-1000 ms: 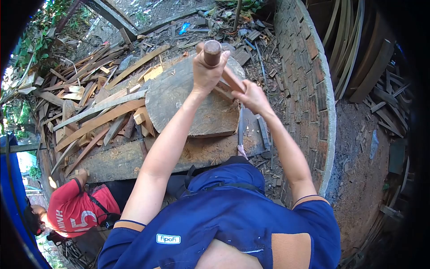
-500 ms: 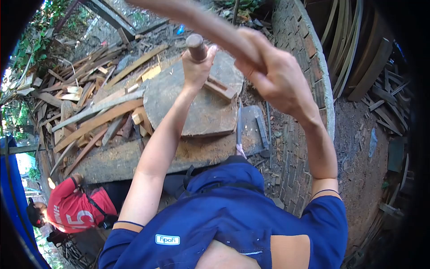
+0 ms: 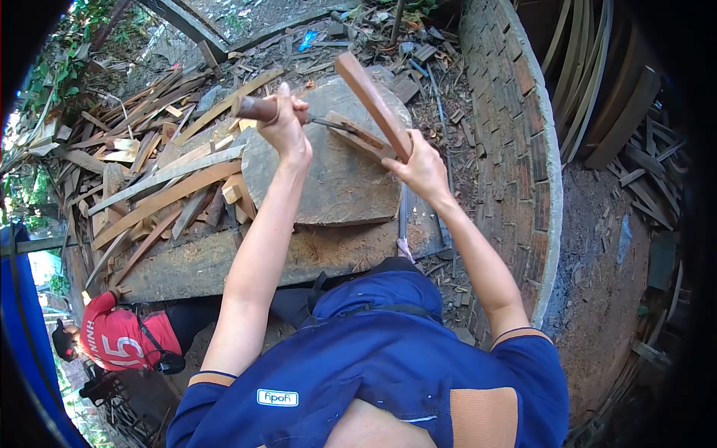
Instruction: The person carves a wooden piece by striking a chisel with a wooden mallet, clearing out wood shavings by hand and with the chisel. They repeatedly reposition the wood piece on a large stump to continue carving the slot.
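Observation:
My left hand point(image 3: 287, 136) is closed round the brown wooden handle of a chisel point(image 3: 255, 109). The handle tilts to the left, and the thin metal blade reaches right into the slot of a small wooden block point(image 3: 382, 151). This block lies on a round, thick wooden slab point(image 3: 321, 190). In my right hand point(image 3: 424, 170) is a reddish-brown wooden bar point(image 3: 373, 97), gripped at its near end. The bar slants up and to the left above the block, and its lower end and my fingers hide part of the block's right end.
Scrap wood strips point(image 3: 168, 187) are heaped left of the slab. A plank bench point(image 3: 202, 265) runs beneath it. A curved brick wall point(image 3: 515, 142) stands to the right, with long boards point(image 3: 575, 75) beyond. Someone in a red shirt point(image 3: 123, 340) is at the lower left.
My right hand has come down from high near the camera, bringing the wooden bar toward the block. My left hand has moved left and tipped the chisel over, showing its blade.

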Demonstrator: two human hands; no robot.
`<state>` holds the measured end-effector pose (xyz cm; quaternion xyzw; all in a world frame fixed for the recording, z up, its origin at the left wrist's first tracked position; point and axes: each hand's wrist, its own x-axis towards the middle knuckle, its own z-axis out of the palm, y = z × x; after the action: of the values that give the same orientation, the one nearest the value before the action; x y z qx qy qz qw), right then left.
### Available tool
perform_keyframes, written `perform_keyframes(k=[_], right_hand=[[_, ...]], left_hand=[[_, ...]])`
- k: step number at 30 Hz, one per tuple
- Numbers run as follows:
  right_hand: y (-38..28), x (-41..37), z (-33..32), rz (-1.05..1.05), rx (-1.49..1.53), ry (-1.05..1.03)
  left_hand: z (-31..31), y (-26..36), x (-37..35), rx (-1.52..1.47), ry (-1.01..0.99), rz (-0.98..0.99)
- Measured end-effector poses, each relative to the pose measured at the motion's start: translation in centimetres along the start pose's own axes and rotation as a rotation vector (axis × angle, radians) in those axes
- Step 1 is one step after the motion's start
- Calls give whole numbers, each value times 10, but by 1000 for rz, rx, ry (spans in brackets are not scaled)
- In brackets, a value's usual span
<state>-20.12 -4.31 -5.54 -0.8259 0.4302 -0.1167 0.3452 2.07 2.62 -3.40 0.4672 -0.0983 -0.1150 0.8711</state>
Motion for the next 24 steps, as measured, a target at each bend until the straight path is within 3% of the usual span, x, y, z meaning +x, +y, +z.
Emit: perform_keyframes(k=[6, 10, 13, 21, 24], right_hand=[[0, -4, 15, 63, -54, 22], [-2, -3, 12, 6, -105, 19], [-1, -4, 13, -3, -107, 9], [0, -4, 13, 18, -98, -3], [1, -1, 14, -4, -106, 12]], left_hand=[[0, 11, 0, 18, 175, 84], [8, 25, 12, 70, 38, 202], [16, 29, 3, 38, -191, 84], [24, 13, -6, 192, -379, 12], [27, 8, -4, 250, -468, 71]])
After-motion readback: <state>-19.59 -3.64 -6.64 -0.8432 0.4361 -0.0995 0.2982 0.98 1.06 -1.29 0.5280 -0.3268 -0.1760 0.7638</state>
